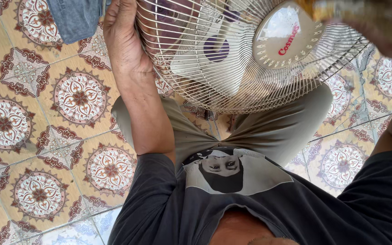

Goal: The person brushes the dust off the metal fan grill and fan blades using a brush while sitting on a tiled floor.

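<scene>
round silver-white badge (283, 35) with red lettering at centre of fan grille (232, 86), upper right.

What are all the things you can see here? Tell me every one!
fan guard: one, cream wire cage, top middle, over the lap
fan hub cap: one, shiny silver round disc with red lettering, centre of the guard
fan blades: a few, pale, seen through the wires, with a purple hub behind
floor tiles: many, tan with red and white round patterns, left and right
blue cloth: one, denim-like, top left corner
trousers: one pair, khaki, below the fan
T-shirt: one, dark grey with a printed picture, bottom
left hand: one, its grip closed on the guard's left rim
right hand: one, blurred, top right by the guard's edge; grip unclear
</scene>
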